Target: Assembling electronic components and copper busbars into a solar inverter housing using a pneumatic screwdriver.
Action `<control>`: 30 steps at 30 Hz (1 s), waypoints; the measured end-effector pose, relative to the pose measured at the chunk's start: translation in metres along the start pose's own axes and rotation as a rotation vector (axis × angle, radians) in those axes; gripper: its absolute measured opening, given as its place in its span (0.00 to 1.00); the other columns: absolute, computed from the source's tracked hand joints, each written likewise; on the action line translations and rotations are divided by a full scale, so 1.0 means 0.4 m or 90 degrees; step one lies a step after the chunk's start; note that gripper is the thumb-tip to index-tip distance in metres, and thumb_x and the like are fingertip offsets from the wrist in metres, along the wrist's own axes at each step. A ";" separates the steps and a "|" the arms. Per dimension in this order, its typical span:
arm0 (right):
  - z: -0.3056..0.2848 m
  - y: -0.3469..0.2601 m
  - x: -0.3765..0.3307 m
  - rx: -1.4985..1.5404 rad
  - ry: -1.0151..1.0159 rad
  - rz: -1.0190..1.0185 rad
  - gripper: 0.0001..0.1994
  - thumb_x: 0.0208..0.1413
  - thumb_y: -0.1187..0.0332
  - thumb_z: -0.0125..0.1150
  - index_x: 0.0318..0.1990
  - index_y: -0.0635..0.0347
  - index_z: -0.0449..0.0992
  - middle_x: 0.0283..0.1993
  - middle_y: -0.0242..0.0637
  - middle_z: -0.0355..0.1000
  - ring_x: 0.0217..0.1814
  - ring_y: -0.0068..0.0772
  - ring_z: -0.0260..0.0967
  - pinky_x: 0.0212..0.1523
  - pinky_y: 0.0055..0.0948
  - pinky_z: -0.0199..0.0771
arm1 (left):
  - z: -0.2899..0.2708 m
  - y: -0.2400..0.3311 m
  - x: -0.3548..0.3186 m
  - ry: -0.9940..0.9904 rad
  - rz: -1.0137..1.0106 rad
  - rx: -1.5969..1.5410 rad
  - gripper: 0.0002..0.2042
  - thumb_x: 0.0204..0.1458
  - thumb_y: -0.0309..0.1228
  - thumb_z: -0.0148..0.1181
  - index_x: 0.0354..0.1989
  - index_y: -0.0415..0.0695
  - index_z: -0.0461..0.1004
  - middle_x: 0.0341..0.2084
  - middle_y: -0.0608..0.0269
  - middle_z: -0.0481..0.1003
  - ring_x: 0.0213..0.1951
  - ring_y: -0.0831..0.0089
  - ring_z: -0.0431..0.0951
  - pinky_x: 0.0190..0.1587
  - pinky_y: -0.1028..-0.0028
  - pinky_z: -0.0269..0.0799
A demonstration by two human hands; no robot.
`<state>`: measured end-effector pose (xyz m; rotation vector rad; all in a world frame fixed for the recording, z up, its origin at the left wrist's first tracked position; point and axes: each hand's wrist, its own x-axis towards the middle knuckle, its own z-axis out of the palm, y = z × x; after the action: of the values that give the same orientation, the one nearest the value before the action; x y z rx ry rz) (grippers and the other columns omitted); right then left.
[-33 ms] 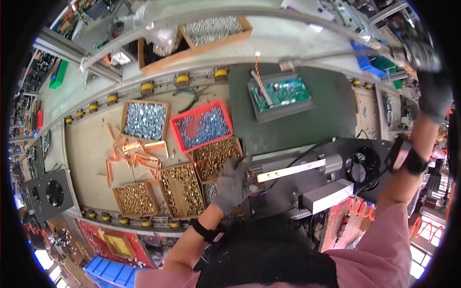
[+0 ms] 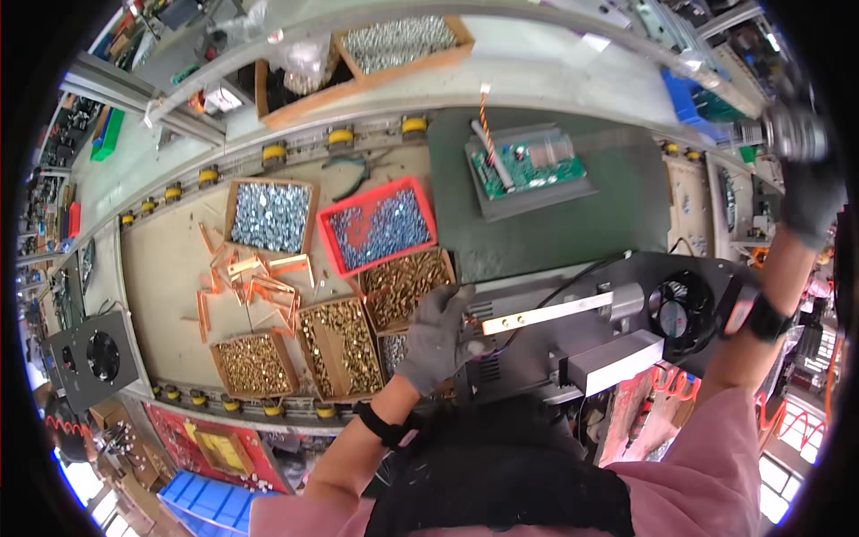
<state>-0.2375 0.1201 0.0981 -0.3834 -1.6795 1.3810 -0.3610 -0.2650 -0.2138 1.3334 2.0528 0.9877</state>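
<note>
My left hand (image 2: 435,338), in a grey glove, rests at the left end of a dark metal chassis (image 2: 528,353). Its fingers and thumb close around a small piece I cannot make out, beside the end of a pale metal strip (image 2: 550,314). The strip runs right to a silver cylinder (image 2: 624,302) on the chassis. At the far right my raised right hand (image 2: 812,201), also gloved, is closed around a silver, cylindrical power screwdriver (image 2: 795,134), blurred by motion. A black fan (image 2: 682,309) and a white box (image 2: 615,362) sit on the chassis.
Left of the chassis are a red bin of screws (image 2: 376,228), cardboard trays of brass fasteners (image 2: 255,365) and loose copper brackets (image 2: 259,288). Pliers (image 2: 353,174) lie behind. A green circuit board (image 2: 532,168) sits on the dark green mat (image 2: 573,234). Rollers (image 2: 273,154) line the far edge.
The power screwdriver has swung; its long shaft, earlier stretched left over the mat's far edge, no longer shows there. My right hand is slightly lower, while the left keeps its place.
</note>
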 end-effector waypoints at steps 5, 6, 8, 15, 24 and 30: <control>-0.100 0.342 -0.291 0.320 0.081 0.317 0.16 0.58 0.67 0.52 0.51 0.67 0.69 0.48 0.43 0.71 0.50 0.38 0.69 0.53 0.38 0.71 | 0.086 -0.018 0.041 0.102 0.011 -0.005 0.35 0.53 0.61 0.43 0.51 0.37 0.66 0.45 0.44 0.66 0.42 0.51 0.72 0.42 0.62 0.71; -0.124 0.406 -0.348 0.301 0.134 0.372 0.15 0.58 0.67 0.52 0.50 0.67 0.69 0.46 0.42 0.71 0.49 0.37 0.69 0.52 0.37 0.72 | 0.107 -0.026 0.047 0.133 -0.008 -0.010 0.35 0.53 0.61 0.42 0.51 0.37 0.66 0.45 0.44 0.66 0.41 0.51 0.72 0.40 0.62 0.72; -0.150 0.498 -0.447 0.297 0.242 0.436 0.14 0.57 0.68 0.54 0.47 0.67 0.70 0.44 0.41 0.71 0.47 0.37 0.70 0.49 0.35 0.74 | 0.141 -0.040 0.060 0.149 -0.001 -0.004 0.33 0.54 0.60 0.41 0.49 0.38 0.66 0.45 0.44 0.66 0.40 0.51 0.73 0.39 0.62 0.72; -0.071 0.642 -0.582 0.236 0.508 0.542 0.09 0.55 0.70 0.55 0.39 0.66 0.70 0.34 0.38 0.69 0.37 0.35 0.70 0.42 0.33 0.76 | 0.218 -0.070 0.097 0.202 -0.032 0.016 0.28 0.57 0.56 0.35 0.43 0.42 0.68 0.43 0.47 0.71 0.40 0.54 0.71 0.42 0.61 0.68; -0.114 0.742 -0.595 0.128 0.500 0.640 0.05 0.56 0.70 0.51 0.32 0.63 0.67 0.28 0.39 0.67 0.29 0.34 0.69 0.37 0.34 0.76 | 0.248 -0.082 0.110 0.207 -0.054 0.007 0.24 0.58 0.53 0.36 0.41 0.43 0.67 0.45 0.44 0.70 0.39 0.54 0.71 0.41 0.63 0.66; -0.116 0.747 -0.613 0.125 0.482 0.658 0.08 0.57 0.67 0.51 0.31 0.62 0.68 0.28 0.39 0.69 0.31 0.34 0.70 0.35 0.32 0.75 | 0.246 -0.095 0.104 0.239 -0.016 0.002 0.26 0.59 0.54 0.33 0.42 0.43 0.67 0.45 0.44 0.70 0.37 0.54 0.71 0.39 0.62 0.66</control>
<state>-0.1544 0.0720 -0.2790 -1.5762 -0.6679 1.7393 -0.3267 -0.2069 -0.3049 1.1889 2.3343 1.3047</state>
